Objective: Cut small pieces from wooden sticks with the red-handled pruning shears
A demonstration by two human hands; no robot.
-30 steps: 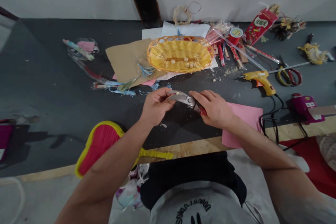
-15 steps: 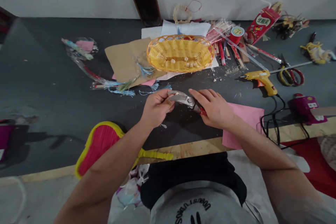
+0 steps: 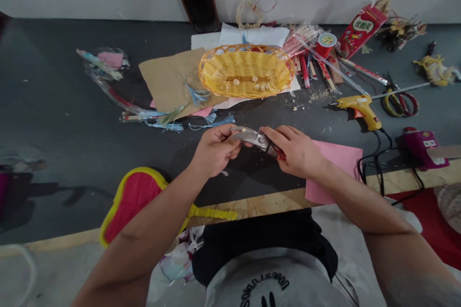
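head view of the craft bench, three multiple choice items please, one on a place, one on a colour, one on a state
1. Where is the yellow woven wicker basket? A on a brown kraft paper sheet; B on the floor; C on the pink paper.
2. What colour is the grip of the steel shears? A blue; B red; C green.
3. The yellow hot glue gun is: A held in a hand; B lying on the dark bench top; C inside the basket.

1 A, the paper shows beneath its near side.
2 B, red shows beside the right hand.
3 B, it rests on the bench beyond that hand.
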